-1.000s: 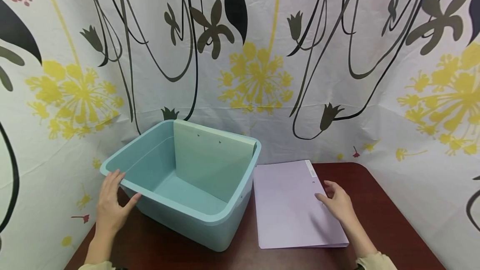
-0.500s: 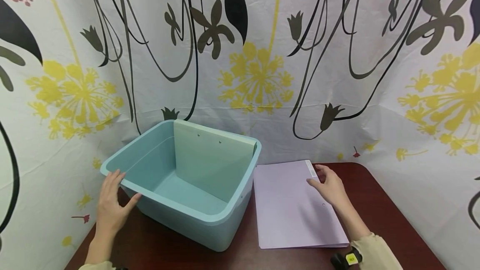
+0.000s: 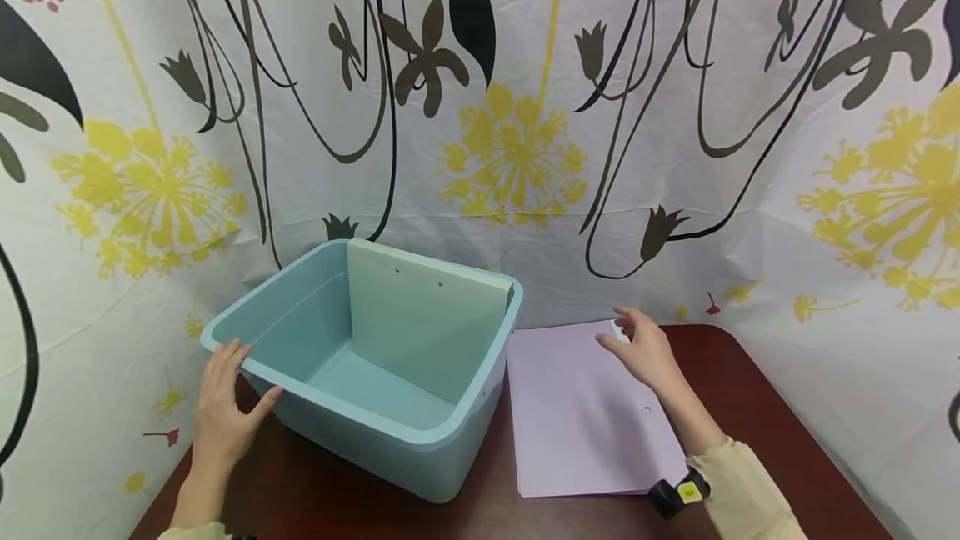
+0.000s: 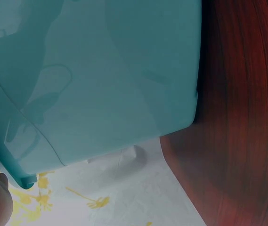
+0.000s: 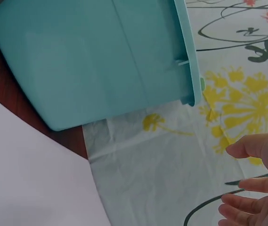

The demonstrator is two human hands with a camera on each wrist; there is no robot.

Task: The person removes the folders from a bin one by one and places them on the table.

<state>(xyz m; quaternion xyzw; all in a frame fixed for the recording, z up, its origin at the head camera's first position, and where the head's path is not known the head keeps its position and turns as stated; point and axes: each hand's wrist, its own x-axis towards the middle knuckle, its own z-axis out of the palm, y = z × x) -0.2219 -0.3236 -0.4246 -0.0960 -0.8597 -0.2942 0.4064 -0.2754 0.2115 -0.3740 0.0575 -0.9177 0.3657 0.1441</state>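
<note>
A light-blue plastic bin (image 3: 375, 448) stands on the table in the head view. My left hand (image 3: 223, 415) rests at its front left corner, fingers fairly straight over the rim and thumb spread along the front. Inside the bin, a pale green folder (image 3: 423, 323) leans upright against the back wall. To the right lies a lilac folder (image 3: 570, 415), flat, with several layers at its lower edge. My right hand (image 3: 647, 352) hovers over its far right corner, partly hiding its white label; thumb and fingers are spread, with nothing between them in the right wrist view.
The dark red-brown wooden table (image 3: 765, 432) extends right of the folder, its far corner rounded. A white floral cloth (image 3: 517, 48) hangs close behind and at both sides. A black device (image 3: 678, 492) is strapped on the right wrist.
My right hand has moved away from me and slightly left, from the lilac folder's right edge to above its far corner. The left hand, bin and folders have stayed put.
</note>
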